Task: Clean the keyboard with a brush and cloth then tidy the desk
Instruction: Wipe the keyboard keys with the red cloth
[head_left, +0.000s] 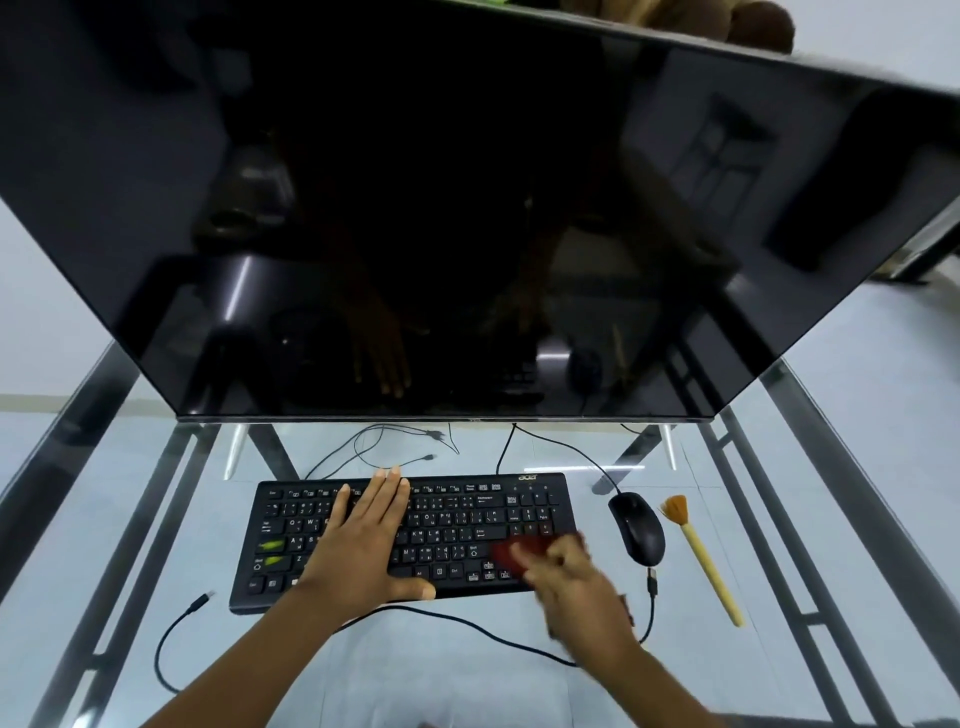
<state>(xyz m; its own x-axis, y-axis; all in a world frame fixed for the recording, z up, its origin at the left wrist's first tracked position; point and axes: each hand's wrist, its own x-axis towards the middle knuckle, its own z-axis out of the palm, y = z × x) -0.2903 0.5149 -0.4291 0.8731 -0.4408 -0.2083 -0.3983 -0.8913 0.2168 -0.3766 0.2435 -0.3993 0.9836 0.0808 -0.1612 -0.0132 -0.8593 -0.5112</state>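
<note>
Head view: on the clear glass desk (130, 525), the left hand (363, 540) lies flat, fingers together, on the black plastic keyboard (457, 519); the blurred right hand (576, 587) grips a dark red cloth (519, 551) at its right end.

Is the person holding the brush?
No, the brush lies by itself beside the mouse, while the right hand holds a red cloth.

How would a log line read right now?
left hand: flat on keyboard | right hand: holds red cloth | brush: beside mouse
</note>
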